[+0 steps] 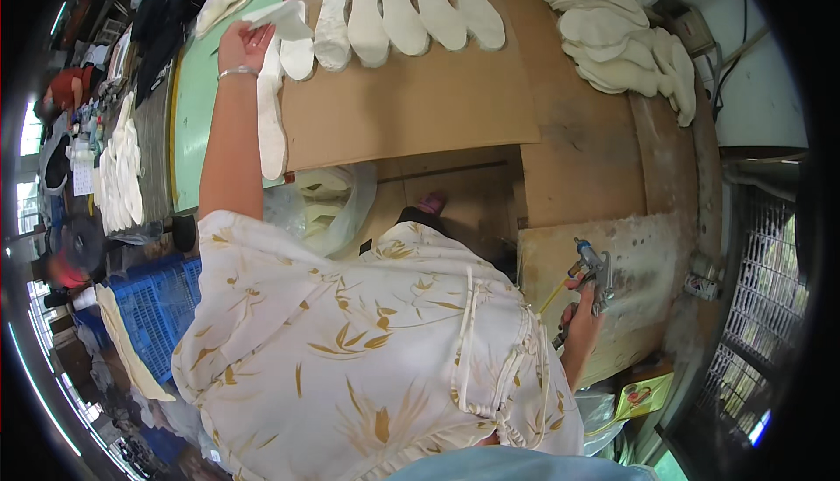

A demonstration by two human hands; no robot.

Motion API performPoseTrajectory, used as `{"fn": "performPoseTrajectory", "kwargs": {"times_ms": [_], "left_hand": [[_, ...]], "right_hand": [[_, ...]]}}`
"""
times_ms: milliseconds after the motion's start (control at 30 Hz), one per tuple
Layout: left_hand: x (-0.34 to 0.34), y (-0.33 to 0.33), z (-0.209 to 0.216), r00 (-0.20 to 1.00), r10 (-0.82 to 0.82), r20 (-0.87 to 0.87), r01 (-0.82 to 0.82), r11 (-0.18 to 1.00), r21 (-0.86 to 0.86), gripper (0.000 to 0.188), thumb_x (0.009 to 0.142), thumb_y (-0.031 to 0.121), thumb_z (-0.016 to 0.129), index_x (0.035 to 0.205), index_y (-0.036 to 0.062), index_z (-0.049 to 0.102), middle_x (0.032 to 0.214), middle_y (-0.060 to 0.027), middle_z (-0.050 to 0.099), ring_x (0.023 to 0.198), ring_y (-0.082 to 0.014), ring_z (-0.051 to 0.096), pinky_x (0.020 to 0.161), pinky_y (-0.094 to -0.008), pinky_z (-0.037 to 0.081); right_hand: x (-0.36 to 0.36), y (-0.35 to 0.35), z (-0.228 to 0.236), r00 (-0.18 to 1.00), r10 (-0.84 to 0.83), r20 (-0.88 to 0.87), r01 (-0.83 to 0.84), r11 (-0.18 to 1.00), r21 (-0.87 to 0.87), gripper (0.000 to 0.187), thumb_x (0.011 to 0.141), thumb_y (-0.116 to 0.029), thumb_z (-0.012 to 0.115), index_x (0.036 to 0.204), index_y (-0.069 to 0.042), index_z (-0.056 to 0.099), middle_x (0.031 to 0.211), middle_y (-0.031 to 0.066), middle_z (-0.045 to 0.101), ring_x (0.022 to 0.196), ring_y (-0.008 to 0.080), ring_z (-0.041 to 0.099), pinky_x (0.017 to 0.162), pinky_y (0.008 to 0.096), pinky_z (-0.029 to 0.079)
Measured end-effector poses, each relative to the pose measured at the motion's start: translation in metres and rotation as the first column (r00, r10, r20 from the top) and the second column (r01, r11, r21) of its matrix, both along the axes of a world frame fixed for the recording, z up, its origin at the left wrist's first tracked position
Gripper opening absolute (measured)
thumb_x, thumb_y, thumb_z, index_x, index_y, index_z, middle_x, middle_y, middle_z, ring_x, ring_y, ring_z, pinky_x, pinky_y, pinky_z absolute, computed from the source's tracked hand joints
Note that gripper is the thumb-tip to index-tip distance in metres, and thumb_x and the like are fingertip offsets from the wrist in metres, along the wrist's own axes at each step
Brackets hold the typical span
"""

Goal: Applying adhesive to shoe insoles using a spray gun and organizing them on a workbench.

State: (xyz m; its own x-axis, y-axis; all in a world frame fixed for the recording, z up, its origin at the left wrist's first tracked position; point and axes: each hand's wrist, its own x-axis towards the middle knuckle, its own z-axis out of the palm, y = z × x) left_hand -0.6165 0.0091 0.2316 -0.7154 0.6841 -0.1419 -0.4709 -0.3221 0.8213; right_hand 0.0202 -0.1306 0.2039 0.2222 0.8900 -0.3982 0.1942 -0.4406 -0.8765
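My left hand [247,44] reaches to the upper left of the table and pinches a cream insole [282,16], lifted over the end of a row. Other cream insoles [405,26] lie side by side along the far part of a brown cardboard sheet [411,109]. Below my left hand, one more insole [272,122] lies lengthwise on the sheet's left edge. Low on the right, my right hand [581,304] is wrapped round a metal spray gun [591,268] with a blue cap and a yellow hose. The gun is held over a stained board [643,254].
A heap of insoles [612,31] lies at the far right of the table. Under the front edge sits a clear plastic bag [350,210] with pale pieces inside. A blue crate [157,306] stands at lower left. Another person [66,87] in red is far left.
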Motion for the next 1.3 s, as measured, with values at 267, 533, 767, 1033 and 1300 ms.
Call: {"fn": "performPoseTrajectory", "kwargs": {"times_ms": [267, 533, 767, 1033, 1300], "left_hand": [[0.029, -0.123, -0.129, 0.978, 0.071, 0.197, -0.033, 0.982, -0.186, 0.015, 0.072, 0.005, 0.049, 0.086, 0.0002, 0.05, 0.092, -0.0131, 0.058, 0.082, -0.0281, 0.058, 0.076, -0.0414, 0.051], [0.053, -0.187, -0.239, 0.958, 0.216, 0.189, -0.075, 0.824, -0.562, 0.025, 0.077, 0.013, 0.051, 0.099, 0.0023, 0.047, 0.095, -0.0134, 0.057, 0.082, -0.0272, 0.058, 0.072, -0.038, 0.051], [0.075, -0.177, -0.246, 0.733, 0.448, -0.511, -0.673, 0.374, -0.638, 0.039, 0.08, 0.023, 0.045, 0.097, -0.0109, 0.054, 0.083, -0.0231, 0.061, 0.075, -0.0322, 0.06, 0.062, -0.0407, 0.046], [0.164, 0.041, -0.198, 0.415, -0.475, -0.776, -0.08, 0.83, -0.551, 0.036, 0.082, 0.023, 0.057, 0.109, -0.0003, 0.055, 0.097, -0.0137, 0.06, 0.087, -0.0219, 0.058, 0.078, -0.0311, 0.046], [0.314, 0.329, -0.175, 0.637, -0.69, -0.344, 0.435, 0.69, -0.578, 0.03, 0.08, 0.028, 0.058, 0.09, 0.0, 0.056, 0.076, -0.0077, 0.059, 0.065, -0.0147, 0.057, 0.054, -0.028, 0.046]], "right_hand": [[-0.001, 0.001, -0.004, 0.998, 0.037, 0.041, -0.036, 0.999, -0.03, 0.023, 0.091, -0.025, 0.044, 0.102, -0.005, 0.051, 0.082, 0.0039, 0.058, 0.038, 0.0042, 0.035, 0.034, 0.0194, 0.028], [0.005, 0.003, -0.007, 0.998, 0.059, 0.005, -0.059, 0.996, -0.063, 0.022, 0.091, -0.023, 0.045, 0.102, -0.005, 0.052, 0.082, 0.004, 0.058, 0.039, 0.0046, 0.036, 0.034, 0.0197, 0.028], [0.018, -0.001, -0.011, 0.999, -0.038, 0.027, 0.039, 0.998, -0.039, 0.023, 0.089, -0.023, 0.048, 0.094, -0.003, 0.056, 0.075, 0.0037, 0.06, 0.037, 0.0042, 0.037, 0.034, 0.0212, 0.028], [-0.005, 0.01, -0.003, 0.975, -0.223, 0.006, 0.223, 0.973, -0.06, 0.029, 0.088, -0.03, 0.051, 0.091, -0.003, 0.059, 0.074, 0.0023, 0.06, 0.038, 0.0044, 0.039, 0.035, 0.0221, 0.028], [-0.011, -0.001, 0.001, 0.849, -0.528, -0.003, 0.528, 0.848, -0.05, 0.024, 0.088, -0.024, 0.051, 0.097, -0.003, 0.057, 0.078, 0.0036, 0.06, 0.036, 0.0033, 0.038, 0.032, 0.0208, 0.027]]}}
